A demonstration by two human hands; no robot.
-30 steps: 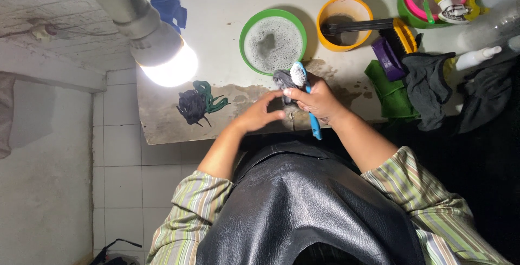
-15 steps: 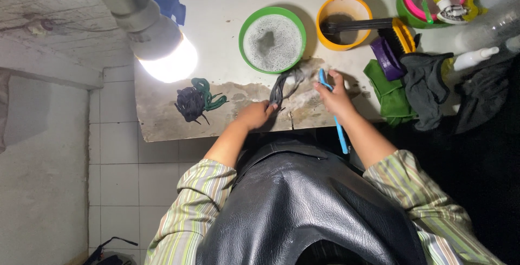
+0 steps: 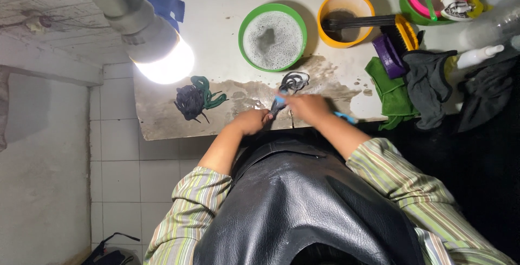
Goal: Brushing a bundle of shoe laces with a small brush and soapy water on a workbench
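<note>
On the wet white desk (image 3: 227, 15), the left hand (image 3: 252, 121) pins a dark shoelace (image 3: 292, 82) at twelve o'clock; the right hand (image 3: 309, 107), closed around a blue toothbrush (image 3: 344, 116), scrubs it; the tangled dark and green laces (image 3: 196, 99) at nine o'clock look unwashed

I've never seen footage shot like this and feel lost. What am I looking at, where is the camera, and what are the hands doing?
There is no machine here. The camera sits on a person's head and looks down over a black apron at their own two hands. The left hand pins down a dark shoelace on a wet white table. The right hand holds a small blue brush against it. Nearby are a green bowl of soapy water, more bundled laces, a lamp and rags.
</note>
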